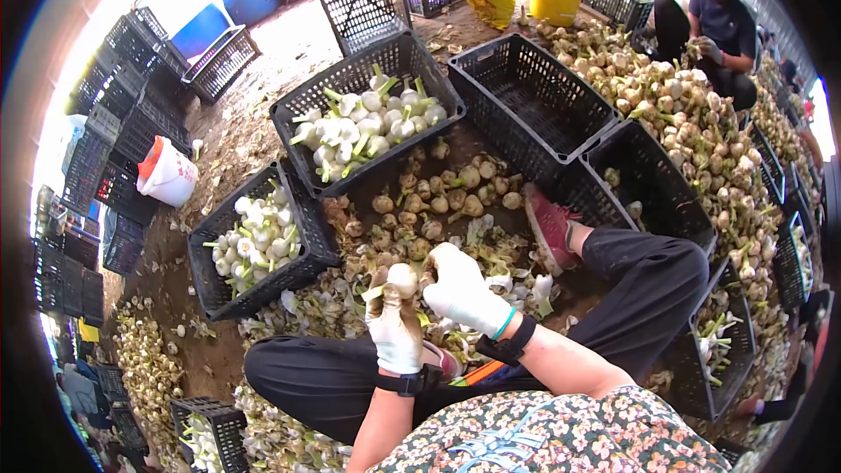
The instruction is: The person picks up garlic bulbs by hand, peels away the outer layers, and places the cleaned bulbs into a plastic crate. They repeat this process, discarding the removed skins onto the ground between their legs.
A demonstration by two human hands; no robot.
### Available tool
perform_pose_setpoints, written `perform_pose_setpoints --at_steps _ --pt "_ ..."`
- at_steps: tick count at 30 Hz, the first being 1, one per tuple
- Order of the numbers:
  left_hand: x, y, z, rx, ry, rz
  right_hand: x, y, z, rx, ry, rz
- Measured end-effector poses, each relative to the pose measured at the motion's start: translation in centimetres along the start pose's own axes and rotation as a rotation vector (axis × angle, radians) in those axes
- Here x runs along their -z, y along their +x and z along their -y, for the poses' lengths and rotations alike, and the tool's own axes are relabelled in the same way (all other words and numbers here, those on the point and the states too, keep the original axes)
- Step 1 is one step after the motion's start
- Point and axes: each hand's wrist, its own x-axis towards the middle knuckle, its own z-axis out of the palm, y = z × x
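My left hand [393, 322], in a white glove with soiled fingers, grips a garlic bulb [402, 280] with a short green stem pointing left. Just to its right is my right hand [462, 291], also gloved, its fingers curled closed beside the bulb. What those fingers pinch, if anything, is hidden. Beneath and around both hands lies a heap of loose garlic skins [350, 267]. Beyond them, unpeeled garlic bulbs [438, 195] with brownish skins lie on the ground between my legs.
Black crates of clean white garlic stand ahead [368, 123] and at left [258, 241]. Another black crate [534, 96] and a deep one [653, 180] sit at right. A long garlic pile [692, 123] runs past a seated co-worker [723, 26]. A white bucket [168, 173] stands left.
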Motion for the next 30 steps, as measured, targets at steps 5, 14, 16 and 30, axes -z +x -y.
perform_pose_setpoints --at_steps 5,14,16,30 --pt "0.7 0.6 -0.5 -0.009 -0.027 0.025 1.3 0.2 -0.3 -0.197 0.158 -0.016" --pt "-0.3 0.7 -0.4 -0.349 0.763 0.217 2.1 0.9 0.5 -0.274 0.161 0.207" --pt "-0.2 0.6 -0.2 -0.374 0.826 0.248 1.8 1.0 0.6 -0.214 0.112 0.158" --pt "-0.3 1.8 -1.5 0.103 -0.404 0.17 1.4 -0.1 -2.9 -0.197 0.023 0.062"
